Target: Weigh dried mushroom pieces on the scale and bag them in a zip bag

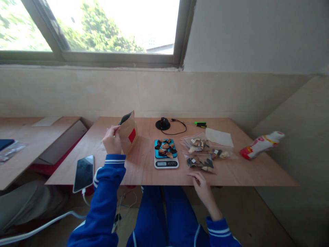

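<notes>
- Left hand (112, 140) is raised over the left part of the wooden table (231, 173), fingers curled and closed on the near edge of a brown paper pouch (128, 133); it seems also to pinch a thin clear sheet, but that is too faint to be sure.
- Standing upright and slightly tilted, the pouch has its dark open mouth at the top and a red label on the side facing the camera. It lies just right of the holding hand, its long axis roughly vertical.
- Right hand (202, 183) rests at the near edge of the table, fingers loosely extended and together, holding nothing. Its fingertips point up and left toward the nearest zip bag of dried pieces (202, 163), close to it; I cannot tell whether they touch.
- Further clear bags (203, 144) with similar brown and pale pieces lie just beyond, overlapping, all right of centre.
- Between the two hands sits a small kitchen scale (166, 153), its blue platform loaded with dark and orange dried pieces and its display facing the person. It is roughly midway between the hands, right of the pouch.
- At the far edge lie a black round device with a cable (162, 124), a green-handled tool (200, 124) and a white paper sheet (219, 137).
- A white and red bottle (260, 144) lies on its side at the far right.
- A phone (83, 173) on a charging cable overhangs the table's left near corner.
</notes>
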Motion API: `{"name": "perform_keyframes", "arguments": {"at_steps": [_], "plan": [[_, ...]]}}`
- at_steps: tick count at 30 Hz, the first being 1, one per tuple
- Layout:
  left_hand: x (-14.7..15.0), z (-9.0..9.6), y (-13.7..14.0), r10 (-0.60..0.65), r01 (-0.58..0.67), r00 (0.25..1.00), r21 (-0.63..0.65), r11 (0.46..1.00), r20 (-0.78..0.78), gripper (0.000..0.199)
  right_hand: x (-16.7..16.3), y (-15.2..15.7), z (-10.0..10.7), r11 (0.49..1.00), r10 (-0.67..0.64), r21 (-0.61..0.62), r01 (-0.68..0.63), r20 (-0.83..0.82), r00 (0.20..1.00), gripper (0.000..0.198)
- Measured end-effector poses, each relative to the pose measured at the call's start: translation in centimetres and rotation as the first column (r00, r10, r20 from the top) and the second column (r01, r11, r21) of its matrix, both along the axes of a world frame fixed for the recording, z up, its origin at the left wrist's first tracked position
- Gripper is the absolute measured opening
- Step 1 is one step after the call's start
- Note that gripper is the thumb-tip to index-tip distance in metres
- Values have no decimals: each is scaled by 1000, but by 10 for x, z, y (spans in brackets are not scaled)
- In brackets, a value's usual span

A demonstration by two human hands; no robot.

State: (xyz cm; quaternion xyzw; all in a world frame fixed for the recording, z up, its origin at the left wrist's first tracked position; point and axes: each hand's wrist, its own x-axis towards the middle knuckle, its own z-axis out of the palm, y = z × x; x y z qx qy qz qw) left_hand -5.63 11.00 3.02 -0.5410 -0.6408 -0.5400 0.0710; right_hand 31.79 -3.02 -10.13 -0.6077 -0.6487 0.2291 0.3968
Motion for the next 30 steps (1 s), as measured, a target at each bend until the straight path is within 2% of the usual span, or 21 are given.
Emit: {"name": "perform_keyframes", "arguments": {"at_steps": [6,14,16,19,22,24,27,28,30], "plan": [[-1,0,5,1,-1,1000,-7,1000,25,24,-2,-1,-3,1000,17,-14,-17,21,1000,29],[0,0,40,-54,54,998,-19,998,45,23,3,-2,-1,1000,-4,13,4,35,999,28],[1,1,39,-85,85,996,22,996,10,23,4,-3,-1,1000,-13,25,12,39,999,28],[-1,-2,24,-120,125,992,108,986,-45,29,7,-5,-2,999,-17,37,15,46,999,28],[-14,-19,7,-33,29,999,162,986,24,34,9,-6,-3,999,-24,40,21,55,998,29],[-30,-39,3,78,-91,991,112,990,109,35,9,-6,-4,999,-28,32,26,57,998,29],[-53,-75,11,187,-172,977,-137,975,101,35,9,-6,-4,1000,-27,9,26,53,998,29],[-57,-86,15,164,-142,983,-232,962,79,36,9,-6,-4,1000,-26,2,26,51,998,29],[-61,-104,24,101,-77,993,-323,943,57,34,7,-6,-3,1000,-28,-7,29,47,998,30]]}}
